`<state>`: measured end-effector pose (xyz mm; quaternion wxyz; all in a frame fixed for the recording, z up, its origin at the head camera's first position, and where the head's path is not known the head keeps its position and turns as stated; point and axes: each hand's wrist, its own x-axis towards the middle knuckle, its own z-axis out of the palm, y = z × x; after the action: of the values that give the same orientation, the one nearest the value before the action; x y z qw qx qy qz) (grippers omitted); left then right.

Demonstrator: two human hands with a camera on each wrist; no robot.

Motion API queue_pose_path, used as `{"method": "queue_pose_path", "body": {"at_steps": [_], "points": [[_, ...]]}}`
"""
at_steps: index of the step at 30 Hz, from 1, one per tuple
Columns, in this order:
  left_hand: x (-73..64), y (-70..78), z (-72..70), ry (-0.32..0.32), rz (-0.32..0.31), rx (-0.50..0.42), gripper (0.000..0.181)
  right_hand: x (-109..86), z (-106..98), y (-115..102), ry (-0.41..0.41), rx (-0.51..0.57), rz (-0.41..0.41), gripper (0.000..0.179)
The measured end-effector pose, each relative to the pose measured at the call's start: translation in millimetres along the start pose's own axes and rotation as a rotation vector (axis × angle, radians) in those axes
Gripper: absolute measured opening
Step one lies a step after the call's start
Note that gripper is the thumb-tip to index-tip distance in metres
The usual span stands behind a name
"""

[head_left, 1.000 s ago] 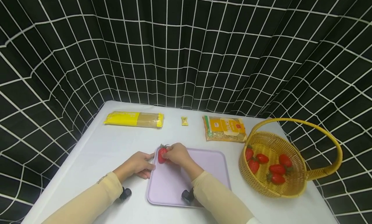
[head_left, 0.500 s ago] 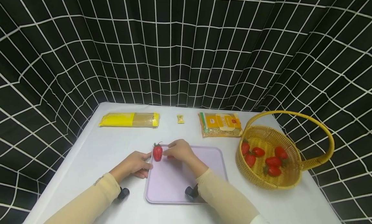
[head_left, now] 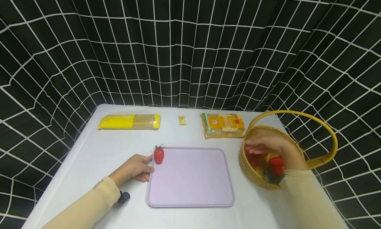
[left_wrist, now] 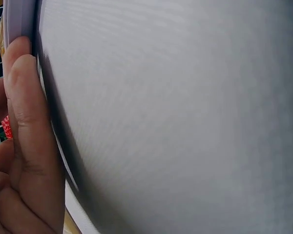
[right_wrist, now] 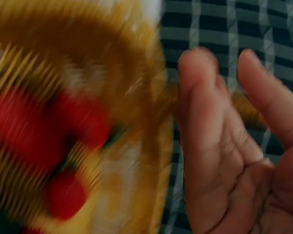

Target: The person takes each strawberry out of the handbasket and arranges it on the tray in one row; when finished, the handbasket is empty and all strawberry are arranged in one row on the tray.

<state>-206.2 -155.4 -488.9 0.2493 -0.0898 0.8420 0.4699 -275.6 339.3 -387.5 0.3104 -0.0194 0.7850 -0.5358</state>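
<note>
My left hand [head_left: 137, 167] rests at the left edge of a pale purple tray [head_left: 190, 204], thumb and index fingertips right at its rim. In the left wrist view its fingers [left_wrist: 29, 112] lie fairly straight along the tray's edge. One strawberry [head_left: 159, 155] lies in the tray's far left corner, leaves pointing away. Over a yellow woven basket [head_left: 253, 176] reaches my right hand [head_left: 269, 144], blurred by motion. The right wrist view shows its fingers [right_wrist: 200, 107] extended, thumb apart, nothing between them. Several strawberries [right_wrist: 63, 195] lie below in the basket, partly hidden by this hand and wrist.
A yellow pack of noodles [head_left: 129, 122] lies at the back left of the white table. A small wrapped sweet [head_left: 182, 120] is at the back middle, and an orange food packet [head_left: 223, 125] beside the basket. The basket's tall handle [head_left: 334, 139] arches over the right side.
My right hand let go of the strawberry in the tray's corner and swung right to above the basket. My left hand stayed at the tray's edge. The head view shifted slightly.
</note>
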Motion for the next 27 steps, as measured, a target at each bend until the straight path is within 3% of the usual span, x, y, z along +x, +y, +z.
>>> {"method": "queue_pose_path", "body": {"at_steps": [4, 10, 16, 20, 24, 27], "points": [[-0.9, 0.1, -1.4, 0.008, -0.008, -0.002, 0.069, 3.3, -32.0, 26.7, 0.037, 0.042, 0.111, 0.020], [0.7, -0.8, -0.9, 0.012, -0.012, 0.004, 0.068, 16.5, -32.5, 43.8, 0.092, -0.038, 0.213, 0.025], [1.3, -2.8, 3.9, 0.006, -0.011, -0.007, 0.068, 37.9, -22.4, 44.0, 0.068, -0.030, 0.243, 0.019], [-0.5, 0.8, 0.9, 0.008, -0.012, -0.004, 0.068, 43.7, -25.1, 42.2, 0.097, -0.053, 0.275, 0.017], [0.6, 2.8, -2.8, 0.011, -0.013, -0.001, 0.067, 36.2, -31.5, 30.5, 0.083, 0.001, 0.245, 0.016], [1.7, 0.8, -2.3, -0.001, -0.014, 0.000, 0.068, 19.3, -29.3, 12.1, 0.124, 0.005, 0.178, 0.013]]}}
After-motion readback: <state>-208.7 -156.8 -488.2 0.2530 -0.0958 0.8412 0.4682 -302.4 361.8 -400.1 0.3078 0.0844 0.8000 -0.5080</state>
